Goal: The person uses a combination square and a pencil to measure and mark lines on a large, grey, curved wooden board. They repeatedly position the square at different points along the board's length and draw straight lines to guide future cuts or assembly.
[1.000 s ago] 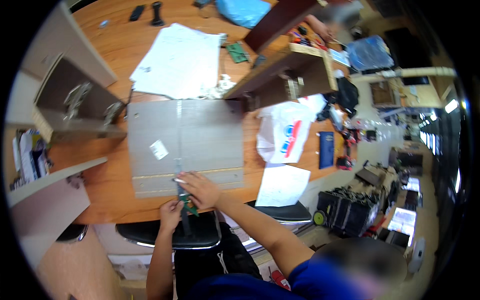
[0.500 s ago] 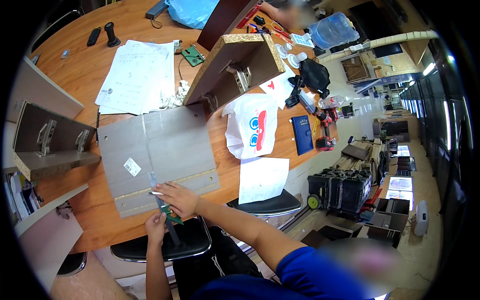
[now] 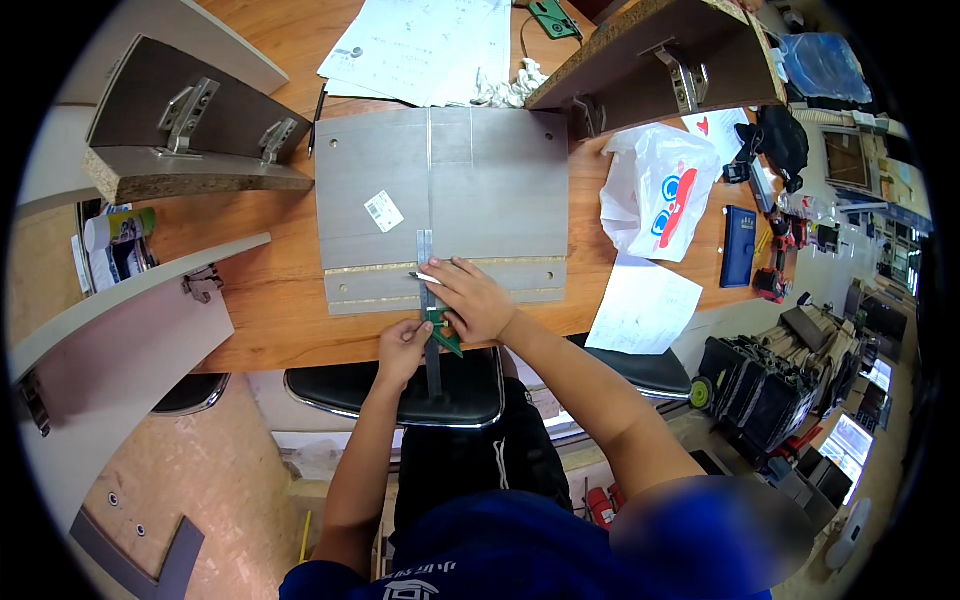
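A grey-brown board [image 3: 500,215] with a white label [image 3: 383,211] lies flat on the wooden table; a strip with exposed particleboard edges runs along its near side. A combination square with a green head [image 3: 442,328] sits at the board's near edge, its steel blade lying over the strip and sticking out toward me. My left hand [image 3: 402,352] pinches the square near its head. My right hand [image 3: 472,300] rests over the blade and head, holding a slim white pen [image 3: 427,279] with its dark tip at the blade. The right fingertips partly hide the blade.
Hinged panels stand at the left [image 3: 185,125] and far right [image 3: 690,65]. Paper sheets [image 3: 415,45] and white gloves [image 3: 515,85] lie behind the board. To the right are a white plastic bag [image 3: 655,195], a sheet [image 3: 645,305] and a blue notebook [image 3: 738,247]. Black chairs [image 3: 400,395] sit below the table edge.
The view has turned, so the board now appears straighter and farther right. Both hands keep their places on the square, with the pen still by the blade.
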`<act>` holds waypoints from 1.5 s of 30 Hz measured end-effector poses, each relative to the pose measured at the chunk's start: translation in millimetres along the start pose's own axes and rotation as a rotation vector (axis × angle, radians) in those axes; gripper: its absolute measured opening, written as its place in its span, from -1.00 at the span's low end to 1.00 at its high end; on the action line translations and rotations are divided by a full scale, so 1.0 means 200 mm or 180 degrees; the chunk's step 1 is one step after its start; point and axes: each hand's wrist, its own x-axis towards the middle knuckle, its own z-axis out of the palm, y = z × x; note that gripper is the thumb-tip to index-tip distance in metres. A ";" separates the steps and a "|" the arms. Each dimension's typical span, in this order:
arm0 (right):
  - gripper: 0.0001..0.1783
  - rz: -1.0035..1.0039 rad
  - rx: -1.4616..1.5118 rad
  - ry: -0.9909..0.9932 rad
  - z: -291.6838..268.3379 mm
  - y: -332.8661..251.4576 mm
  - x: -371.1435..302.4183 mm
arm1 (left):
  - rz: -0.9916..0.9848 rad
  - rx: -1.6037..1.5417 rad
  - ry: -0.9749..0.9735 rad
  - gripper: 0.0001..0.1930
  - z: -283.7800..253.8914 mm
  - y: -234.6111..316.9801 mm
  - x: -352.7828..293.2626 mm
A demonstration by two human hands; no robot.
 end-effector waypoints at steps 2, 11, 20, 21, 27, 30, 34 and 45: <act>-0.31 0.0007 -0.0019 -0.0039 -0.01 0.00 0.00 | 0.0028 0.0037 0.0048 -0.74 0.02 0.01 -0.02; -0.32 0.0023 -0.0047 0.0009 -0.03 -0.01 0.00 | 0.0083 0.0057 0.0126 -0.77 0.03 0.01 0.00; -0.33 0.0012 -0.0079 -0.0034 -0.02 -0.01 0.01 | 0.0245 0.0038 0.0160 -0.76 0.02 -0.06 0.01; -0.34 0.0014 -0.0083 -0.0050 -0.02 -0.01 0.01 | 0.0312 0.0033 0.0161 -0.76 0.03 -0.06 0.02; -0.34 0.0004 -0.0060 -0.0015 -0.01 -0.01 0.01 | 0.0792 0.0047 0.0196 -0.77 0.05 -0.09 0.02; -0.35 0.0021 -0.0071 -0.0028 -0.01 -0.01 0.01 | 0.0874 0.0077 0.0222 -0.78 0.06 -0.09 0.02; -0.35 0.0052 -0.0106 -0.0093 -0.02 -0.02 0.02 | 0.0868 0.0108 0.0271 -0.81 0.06 -0.09 0.02; -0.32 0.0058 -0.0080 -0.0143 -0.02 -0.01 0.01 | 0.1602 0.0809 0.1029 -0.66 0.17 -0.05 -0.07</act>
